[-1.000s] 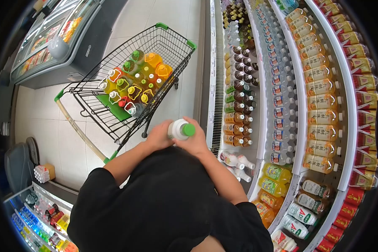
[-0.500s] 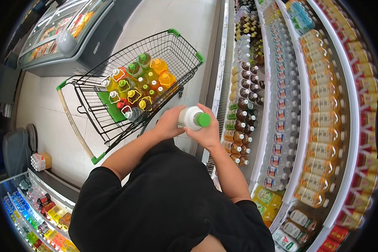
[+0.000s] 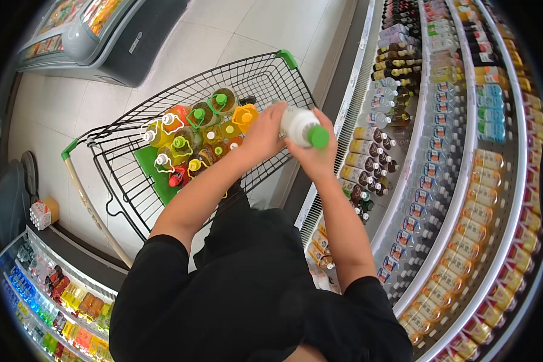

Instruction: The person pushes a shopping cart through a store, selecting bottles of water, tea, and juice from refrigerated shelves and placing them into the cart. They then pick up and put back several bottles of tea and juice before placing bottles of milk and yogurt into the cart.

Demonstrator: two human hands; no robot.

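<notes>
Between my hands is a white bottle with a green cap (image 3: pixel 299 125), tilted with the cap towards me. My left hand (image 3: pixel 263 136) is closed round its left side, and my right hand (image 3: pixel 315 158) grips it from the right and below. Both hands are above the right side of a black wire shopping cart (image 3: pixel 208 75) with green corners. Several bottles of juice and other drinks stand in the cart, among them an orange one (image 3: pixel 245 116) close to my left hand.
On the right, long shelves (image 3: pixel 398 241) hold rows of bottles. A grey chest freezer (image 3: pixel 136 48) stands at the upper left. More drink shelves (image 3: pixel 54 320) are at the lower left, near a small pack of bottles (image 3: pixel 41 215).
Both hands have moved up and to the right with the white bottle, now nearer the cart's far end. The view has shifted along the shelves.
</notes>
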